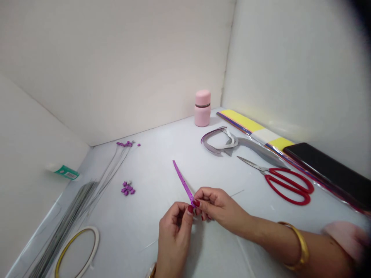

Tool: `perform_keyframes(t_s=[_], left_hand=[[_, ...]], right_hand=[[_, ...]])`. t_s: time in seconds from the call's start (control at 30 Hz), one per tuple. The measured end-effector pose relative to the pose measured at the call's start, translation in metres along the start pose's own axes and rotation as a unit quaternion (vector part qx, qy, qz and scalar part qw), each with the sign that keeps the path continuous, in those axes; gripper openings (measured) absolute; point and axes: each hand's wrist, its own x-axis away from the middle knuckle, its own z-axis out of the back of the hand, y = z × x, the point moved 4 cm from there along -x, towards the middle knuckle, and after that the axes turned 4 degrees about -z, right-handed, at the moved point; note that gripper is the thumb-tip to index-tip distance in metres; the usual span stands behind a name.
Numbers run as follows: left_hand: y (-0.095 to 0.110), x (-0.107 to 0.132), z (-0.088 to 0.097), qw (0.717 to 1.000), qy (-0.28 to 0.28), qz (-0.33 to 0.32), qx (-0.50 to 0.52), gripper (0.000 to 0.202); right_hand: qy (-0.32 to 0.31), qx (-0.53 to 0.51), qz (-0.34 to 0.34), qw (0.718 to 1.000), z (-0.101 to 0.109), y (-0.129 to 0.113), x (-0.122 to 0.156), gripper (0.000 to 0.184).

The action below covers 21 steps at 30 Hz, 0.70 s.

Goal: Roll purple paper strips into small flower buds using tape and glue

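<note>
Fingers [203, 196] hide the purple strip's [183, 180] lower end.

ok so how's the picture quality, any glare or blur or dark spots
Head view: soft, even light with faint shadows, no harsh glare; top right corner goes dark, pink shape at the right edge blurred; wide lens slants the white walls.

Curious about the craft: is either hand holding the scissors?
No: the left hand and right hand pinch a purple strip; the red scissors lie apart.
</note>
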Motion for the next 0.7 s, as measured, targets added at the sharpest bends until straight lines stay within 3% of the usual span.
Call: perform_keyframes(t_s=[0.33,0.53,0.7], left_hand=[[-0.0031,0.0025,0.0005,1.0,0.018,0.005,0.007,0.019],[-0.0047,-0.0035,0.0058,0.992,0.041,0.049,0.106,0.014],[-0.0069,-0.0034,0.0024,0.981,0.067,0.061,0.173,0.013]], right_hand=[[-0.002,0.013,0.018,1.0,-0.0006,0.0008,0.002,0.014],[-0.029,0.054,0.038,0.997,-0.0037,-0.0046,0.003,0.016],[-0.058,0.002,-0.008,0.998,-0.0074,-0.0037,0.0046,0.025]])
